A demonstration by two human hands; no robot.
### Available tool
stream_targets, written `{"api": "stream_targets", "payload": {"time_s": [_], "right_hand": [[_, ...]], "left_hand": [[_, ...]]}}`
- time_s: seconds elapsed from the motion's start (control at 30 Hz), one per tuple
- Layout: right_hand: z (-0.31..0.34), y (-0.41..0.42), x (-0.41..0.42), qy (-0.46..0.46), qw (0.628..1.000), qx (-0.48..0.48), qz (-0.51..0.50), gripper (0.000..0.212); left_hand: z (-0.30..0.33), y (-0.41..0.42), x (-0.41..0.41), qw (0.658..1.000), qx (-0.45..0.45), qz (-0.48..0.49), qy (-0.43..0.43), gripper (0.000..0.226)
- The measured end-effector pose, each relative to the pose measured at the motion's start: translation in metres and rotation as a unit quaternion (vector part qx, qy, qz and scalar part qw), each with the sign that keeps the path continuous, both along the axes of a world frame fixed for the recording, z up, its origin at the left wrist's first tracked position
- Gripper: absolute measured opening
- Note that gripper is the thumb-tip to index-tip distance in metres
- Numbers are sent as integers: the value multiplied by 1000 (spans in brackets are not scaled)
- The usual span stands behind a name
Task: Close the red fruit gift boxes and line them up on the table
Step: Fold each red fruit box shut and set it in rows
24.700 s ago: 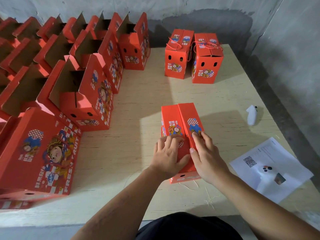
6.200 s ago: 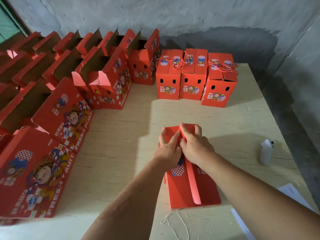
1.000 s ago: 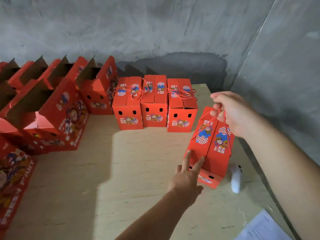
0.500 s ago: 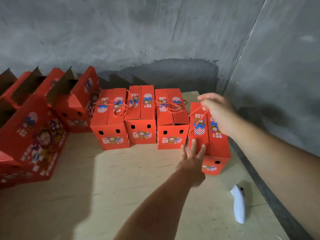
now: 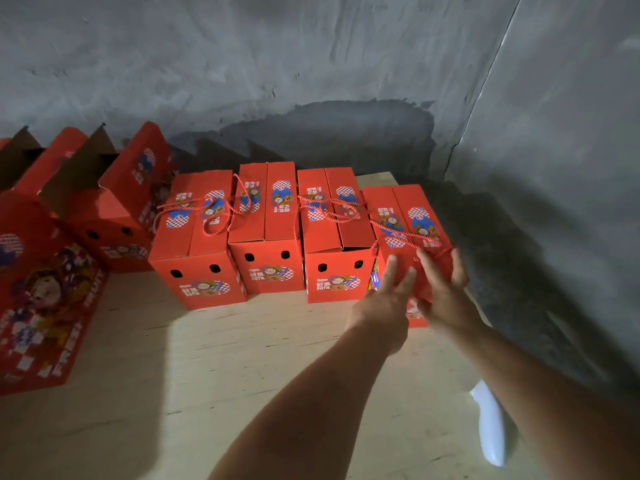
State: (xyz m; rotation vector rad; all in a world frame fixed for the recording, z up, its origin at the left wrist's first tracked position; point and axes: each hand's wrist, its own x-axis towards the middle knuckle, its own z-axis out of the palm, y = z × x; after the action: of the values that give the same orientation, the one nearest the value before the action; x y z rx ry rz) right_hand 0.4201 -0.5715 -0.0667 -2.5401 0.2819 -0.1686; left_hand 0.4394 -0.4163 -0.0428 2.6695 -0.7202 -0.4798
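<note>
I am on the lining-up step: the fourth closed box [image 5: 403, 216] stands at the right end of the row, just beside the third closed box [image 5: 334, 237], near the back of the counter [image 5: 242, 358] and close to the wall. My left hand [image 5: 384, 306] is flat, fingers straight, laid against the near end of the box. My right hand [image 5: 443, 296] is at the near right corner with its fingers spread over the top edge; they look relaxed rather than curled round anything, though the shadow there makes it hard to be sure. The red cord handle [image 5: 405, 235] lies loose across the lid, not in either hand.

The box sits a little forward of its neighbours and seems slightly turned, so I judge the next move is a gentle push with both palms to bring its front level with the other three and snug against the third. After that, I need to fetch one of the open boxes [image 5: 114, 202] from the left, fold its flaps shut and bring it over. The white object [image 5: 490, 427] by my right forearm should stay out of the way.
</note>
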Motion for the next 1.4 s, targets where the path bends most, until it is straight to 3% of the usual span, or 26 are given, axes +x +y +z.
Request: {"api": "stream_targets", "payload": {"time_s": [0.17, 0.33, 0.43, 0.53, 0.63, 0.73, 0.77, 0.83, 0.93, 1.0, 1.13, 1.2, 1.27, 1.3, 1.37, 1.4], "right_hand": [[7, 3, 41, 64, 997, -48, -20, 92], [27, 10, 46, 216, 971, -83, -55, 114], [27, 43, 29, 196, 969, -121, -84, 111], [4, 104, -13, 54, 995, -52, -61, 88], [-20, 158, -52, -26, 996, 67, -44, 71], [-34, 215, -93, 29, 990, 104, 89, 89], [-35, 240, -110, 61, 974, 173, 131, 77], [-30, 298, -143, 112, 957, 203, 175, 48], [-19, 379, -195, 220, 868, 402, 189, 37], [-1, 428, -221, 269, 839, 427, 201, 34], [35, 510, -252, 223, 837, 412, 283, 47], [56, 552, -261, 221, 806, 445, 323, 39], [73, 588, -270, 231, 742, 525, 348, 48], [80, 607, -274, 251, 729, 524, 361, 50], [93, 631, -278, 266, 758, 451, 389, 45], [92, 645, -281, 281, 770, 437, 371, 54]], "left_hand": [[8, 13, 18, 999, -17, 26, 35, 85], [15, 28, 8, 998, -42, 26, 49, 77], [12, 42, -9, 995, -85, 51, 24, 69], [5, 72, -40, 972, -208, 101, 42, 70], [-14, 127, -92, 948, -272, 152, 69, 74], [-29, 191, -158, 916, -320, 232, 68, 65], [-31, 212, -181, 905, -334, 253, 73, 63], [-28, 258, -223, 889, -338, 297, 86, 64], [-6, 334, -277, 886, -299, 347, 66, 61], [14, 384, -301, 899, -261, 351, 27, 58], [56, 470, -332, 898, -215, 375, -79, 47], [76, 507, -338, 896, -159, 391, -139, 46], [90, 545, -340, 885, -45, 409, -219, 42], [95, 563, -341, 870, 16, 426, -248, 41], [99, 597, -348, 830, 113, 498, -224, 51], [96, 612, -356, 808, 137, 545, -175, 61]]}}
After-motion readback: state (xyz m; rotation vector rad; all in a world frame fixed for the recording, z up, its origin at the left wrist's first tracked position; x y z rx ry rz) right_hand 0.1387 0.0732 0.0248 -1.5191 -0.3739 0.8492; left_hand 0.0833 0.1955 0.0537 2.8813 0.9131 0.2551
